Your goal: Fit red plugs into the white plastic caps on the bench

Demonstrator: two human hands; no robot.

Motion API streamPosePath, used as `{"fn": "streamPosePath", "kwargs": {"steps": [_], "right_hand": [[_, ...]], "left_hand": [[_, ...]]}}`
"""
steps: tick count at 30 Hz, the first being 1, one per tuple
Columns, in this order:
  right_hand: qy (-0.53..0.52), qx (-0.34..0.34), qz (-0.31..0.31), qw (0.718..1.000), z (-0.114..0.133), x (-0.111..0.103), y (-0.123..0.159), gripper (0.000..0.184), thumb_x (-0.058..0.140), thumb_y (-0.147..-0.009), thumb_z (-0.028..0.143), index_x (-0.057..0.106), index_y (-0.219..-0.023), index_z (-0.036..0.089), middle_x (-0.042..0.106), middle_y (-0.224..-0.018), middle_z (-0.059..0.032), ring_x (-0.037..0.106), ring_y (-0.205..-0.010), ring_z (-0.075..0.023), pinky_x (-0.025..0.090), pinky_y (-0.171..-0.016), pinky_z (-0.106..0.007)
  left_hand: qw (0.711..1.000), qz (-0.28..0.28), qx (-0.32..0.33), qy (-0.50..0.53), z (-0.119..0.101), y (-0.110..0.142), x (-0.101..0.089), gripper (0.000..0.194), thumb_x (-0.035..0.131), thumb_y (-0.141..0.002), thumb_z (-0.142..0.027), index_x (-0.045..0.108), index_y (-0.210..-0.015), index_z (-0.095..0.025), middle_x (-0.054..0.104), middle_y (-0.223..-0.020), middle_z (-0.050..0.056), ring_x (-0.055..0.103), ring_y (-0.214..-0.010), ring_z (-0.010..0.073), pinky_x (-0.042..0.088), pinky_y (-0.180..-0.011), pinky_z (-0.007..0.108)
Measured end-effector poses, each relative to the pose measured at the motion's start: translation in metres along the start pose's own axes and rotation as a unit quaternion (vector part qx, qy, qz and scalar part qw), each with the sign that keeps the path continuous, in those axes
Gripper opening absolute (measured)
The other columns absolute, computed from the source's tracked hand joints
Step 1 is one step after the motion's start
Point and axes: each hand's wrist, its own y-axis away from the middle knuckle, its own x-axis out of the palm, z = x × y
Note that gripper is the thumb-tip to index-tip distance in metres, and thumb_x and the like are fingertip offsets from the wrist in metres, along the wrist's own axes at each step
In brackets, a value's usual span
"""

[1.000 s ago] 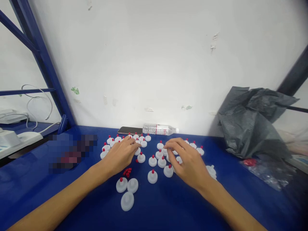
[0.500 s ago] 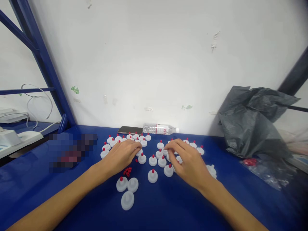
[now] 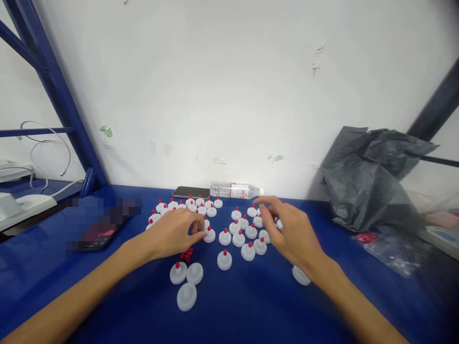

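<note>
My left hand [image 3: 175,231] is over the left group of white discs, its fingers curled and thumb close to the fingertips. Its thumb tip is at the edge of a white disc with a red cap [image 3: 209,235]; whatever the fingers may hold is hidden. My right hand [image 3: 287,229] is above the right group, index finger and thumb drawn together in a pinch. Just beyond its fingertips stands another red-capped disc [image 3: 252,211]. Loose red caps [image 3: 187,254] lie below my left hand. Nearer me are an uncapped white disc [image 3: 187,297] and a second uncapped disc [image 3: 194,274].
A clear plastic bottle [image 3: 234,190] and a phone [image 3: 191,192] lie along the wall. At right are a grey plastic bag [image 3: 369,177] and a clear bag with red pieces [image 3: 387,251]. Another disc [image 3: 300,275] lies below my right wrist. A dark device [image 3: 100,241] is at left, partly pixelated.
My right hand has shifted right and away from me, uncovering several capped discs. My left hand has moved slightly left and its fingers are more curled. The whole view has shifted a little.
</note>
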Motion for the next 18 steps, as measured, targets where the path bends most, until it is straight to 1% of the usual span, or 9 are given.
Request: {"fn": "streamPosePath", "kwargs": {"steps": [2,4,6,8,10,12,14,16,18], "right_hand": [[-0.014,0.066,0.098,0.993,0.0,-0.012,-0.007,0.036,0.054,-0.119,0.038,0.087,-0.133,0.031,0.072,-0.064,0.0071,0.068,-0.056,-0.0228,0.048,-0.065,-0.035],[-0.044,0.136,0.235,0.961,-0.004,-0.031,-0.015,0.039,0.056,-0.119,0.049,0.088,-0.133,0.031,0.072,-0.063,0.0062,0.067,-0.057,-0.0228,0.046,-0.062,-0.034],[-0.087,0.198,0.369,0.904,-0.015,-0.054,-0.024,0.044,0.067,-0.113,0.064,0.089,-0.13,0.03,0.078,-0.07,0.0026,0.069,-0.061,-0.023,0.05,-0.06,-0.033],[-0.132,0.266,0.479,0.826,-0.031,-0.076,-0.029,0.055,0.089,-0.095,0.073,0.089,-0.129,0.03,0.085,-0.082,-0.0003,0.072,-0.063,-0.0216,0.057,-0.063,-0.032],[-0.142,0.316,0.542,0.766,-0.046,-0.089,-0.031,0.057,0.105,-0.075,0.061,0.091,-0.121,0.03,0.089,-0.091,-0.002,0.076,-0.068,-0.0199,0.06,-0.066,-0.029],[-0.144,0.353,0.577,0.722,-0.055,-0.093,-0.027,0.051,0.104,-0.062,0.039,0.092,-0.111,0.031,0.091,-0.093,-0.0026,0.081,-0.073,-0.0204,0.056,-0.063,-0.024],[-0.165,0.363,0.573,0.716,-0.059,-0.089,-0.019,0.038,0.095,-0.059,0.025,0.091,-0.096,0.032,0.09,-0.085,-0.0016,0.082,-0.071,-0.0206,0.051,-0.057,-0.022],[-0.212,0.333,0.535,0.747,-0.056,-0.082,-0.009,0.022,0.089,-0.065,0.021,0.09,-0.083,0.032,0.087,-0.076,-0.0006,0.082,-0.065,-0.0199,0.049,-0.055,-0.021],[-0.262,0.269,0.491,0.786,-0.052,-0.076,-0.001,0.016,0.086,-0.075,0.019,0.093,-0.079,0.034,0.086,-0.073,-0.0006,0.081,-0.057,-0.0194,0.052,-0.054,-0.023]], "left_hand": [[0.999,0.046,-0.015,0.01,-0.004,0.001,-0.007,0.013,0.087,-0.114,-0.032,0.09,-0.102,-0.027,0.093,-0.099,0.002,0.081,-0.093,0.0283,0.043,-0.081,0.037],[0.998,0.063,-0.027,0.009,-0.005,0.002,-0.009,0.013,0.089,-0.112,-0.028,0.089,-0.099,-0.027,0.095,-0.102,0.002,0.083,-0.098,0.0284,0.043,-0.081,0.036],[0.997,0.068,-0.032,0.011,-0.003,0.001,-0.006,0.013,0.089,-0.11,-0.024,0.089,-0.097,-0.028,0.096,-0.105,0.001,0.085,-0.104,0.0289,0.044,-0.082,0.036],[0.997,0.068,-0.028,0.017,0.001,-0.001,0.0,0.013,0.088,-0.109,-0.021,0.089,-0.098,-0.028,0.097,-0.107,0.001,0.086,-0.108,0.0289,0.046,-0.084,0.035],[0.998,0.062,-0.017,0.02,0.007,-0.004,0.007,0.012,0.087,-0.107,-0.018,0.089,-0.1,-0.028,0.097,-0.109,0.001,0.087,-0.11,0.0285,0.048,-0.086,0.035],[0.998,0.055,-0.005,0.02,0.013,-0.006,0.014,0.012,0.087,-0.106,-0.018,0.088,-0.098,-0.028,0.097,-0.107,0.002,0.086,-0.106,0.0282,0.048,-0.085,0.036],[0.999,0.03,0.007,0.015,0.018,-0.006,0.02,0.013,0.085,-0.105,-0.018,0.086,-0.096,-0.027,0.095,-0.102,0.002,0.085,-0.102,0.0288,0.047,-0.082,0.037],[1.0,-0.011,0.027,0.003,0.021,-0.005,0.023,0.016,0.082,-0.105,-0.018,0.082,-0.093,-0.027,0.092,-0.097,0.003,0.083,-0.099,0.0297,0.045,-0.08,0.037],[0.998,-0.053,0.046,-0.008,0.021,-0.004,0.023,0.018,0.078,-0.107,-0.018,0.078,-0.091,-0.027,0.088,-0.095,0.003,0.08,-0.096,0.0298,0.045,-0.08,0.038]]}}
